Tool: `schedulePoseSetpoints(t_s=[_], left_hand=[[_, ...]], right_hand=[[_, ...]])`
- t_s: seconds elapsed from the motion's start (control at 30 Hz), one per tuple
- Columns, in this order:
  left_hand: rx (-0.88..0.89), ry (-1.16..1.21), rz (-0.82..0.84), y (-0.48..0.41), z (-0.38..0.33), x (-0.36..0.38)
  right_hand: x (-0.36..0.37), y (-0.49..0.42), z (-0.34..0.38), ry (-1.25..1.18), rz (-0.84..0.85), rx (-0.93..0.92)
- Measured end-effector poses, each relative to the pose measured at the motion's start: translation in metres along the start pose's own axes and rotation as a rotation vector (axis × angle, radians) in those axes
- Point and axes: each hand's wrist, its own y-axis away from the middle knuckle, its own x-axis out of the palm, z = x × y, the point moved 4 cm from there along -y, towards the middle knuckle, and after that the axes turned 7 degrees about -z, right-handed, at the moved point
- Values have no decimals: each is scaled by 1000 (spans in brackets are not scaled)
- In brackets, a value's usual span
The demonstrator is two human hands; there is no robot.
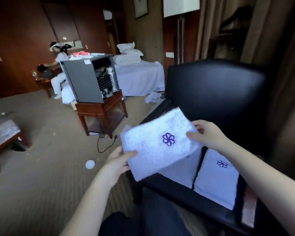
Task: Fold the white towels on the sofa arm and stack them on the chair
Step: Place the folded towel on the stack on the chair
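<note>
Head view: left hand (pixel 119 160), right hand (pixel 206 135) grip folded towel (pixel 160 145) over chair (pixel 215 92).
Done: two towels (pixel 216 178) lie on it.
Left: stacking this one.

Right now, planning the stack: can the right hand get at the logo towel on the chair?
Probably, once freed: the right hand grips the held towel; the chair towel lies uncovered below it.

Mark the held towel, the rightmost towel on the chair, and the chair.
held towel (pixel 168 139), head view, on its purple logo.
rightmost towel (pixel 216 180), head view, plain cloth below its logo.
chair (pixel 215 92), head view, middle of the backrest.
</note>
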Motion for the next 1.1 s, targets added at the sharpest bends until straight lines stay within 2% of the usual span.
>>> schedulePoseSetpoints(t_s=[0.17, 0.37, 0.5, 0.77, 0.87, 1.1], left_hand=[[-54, 10, 120, -32, 13, 73], [-161, -3, 263, -57, 59, 141], [-265, -22, 353, -62, 92, 183], [-443, -199, 344, -70, 153, 243], [-430, -321, 332, -72, 173, 254], [-272, -587, 367, -84, 197, 246]], right_hand=[[-46, -21, -44, 13, -128, 97], [-77, -45, -108, 158, -139, 183], [-91, -60, -150, 299, -83, 198], [-90, -96, -224, 592, 156, 281], [-83, -104, -247, 647, 216, 317], [-62, -101, -282, 719, 275, 331]])
